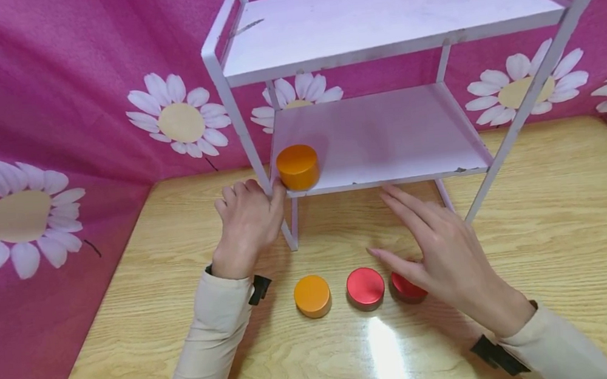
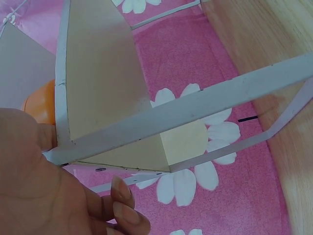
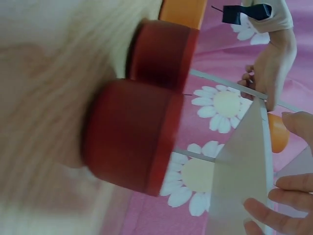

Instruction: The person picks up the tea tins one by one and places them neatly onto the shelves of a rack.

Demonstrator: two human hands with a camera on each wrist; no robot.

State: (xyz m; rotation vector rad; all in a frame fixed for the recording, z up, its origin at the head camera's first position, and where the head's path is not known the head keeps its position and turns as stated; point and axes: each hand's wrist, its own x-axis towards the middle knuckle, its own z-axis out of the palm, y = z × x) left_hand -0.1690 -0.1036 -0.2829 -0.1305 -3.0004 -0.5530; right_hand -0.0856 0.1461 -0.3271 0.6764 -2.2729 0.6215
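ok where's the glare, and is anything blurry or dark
Head view: a bright glare streak on the wooden tabletop, just below the middle, the containers fairly crisp; right wrist view: wood grain smeared, the nearest red container dim and soft-edged; left wrist view: muted colours, the shelf's underside looking shaded.

We take this for a screened-off tabletop corner: a wood-grain table (image 1: pixel 144 302) backed and flanked by pink cloth (image 1: pixel 86 100) printed with big white daisies (image 1: pixel 180 122), with a white shelf (image 1: pixel 387 145) standing on the wood. The cloth covers everything behind, so we cannot tell whether the room belongs to a home, studio or workplace.
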